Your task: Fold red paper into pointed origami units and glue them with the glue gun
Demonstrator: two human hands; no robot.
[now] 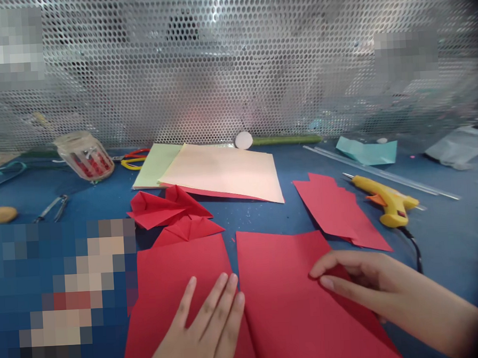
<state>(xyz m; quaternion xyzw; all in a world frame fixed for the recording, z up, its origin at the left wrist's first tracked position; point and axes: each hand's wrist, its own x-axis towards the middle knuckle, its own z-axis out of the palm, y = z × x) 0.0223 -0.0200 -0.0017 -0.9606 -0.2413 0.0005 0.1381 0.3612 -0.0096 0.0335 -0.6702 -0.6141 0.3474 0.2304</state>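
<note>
Two red paper panels lie side by side in front of me, apart at the top and meeting lower down; I cannot tell whether they are joined. My left hand [206, 325] rests flat on the left red paper [167, 273], fingers stretched towards its inner edge. With thumb and forefinger, my right hand [360, 277] pinches the right edge of the right red paper [280, 289], which is slightly lifted. Folded red paper pieces [172, 209] sit just beyond the left panel. Past the right panel lie overlapping cut red paper pieces [336, 206].
Behind are cream paper sheets [226, 171], pale green paper [156, 164], scissors [134, 162] and a tilted glass jar [86, 157]. A yellow glue gun [388, 198] with its cord and clear sticks [383, 171] lie right. Perforated metal [217, 68] closes the back. The lower left is pixelated.
</note>
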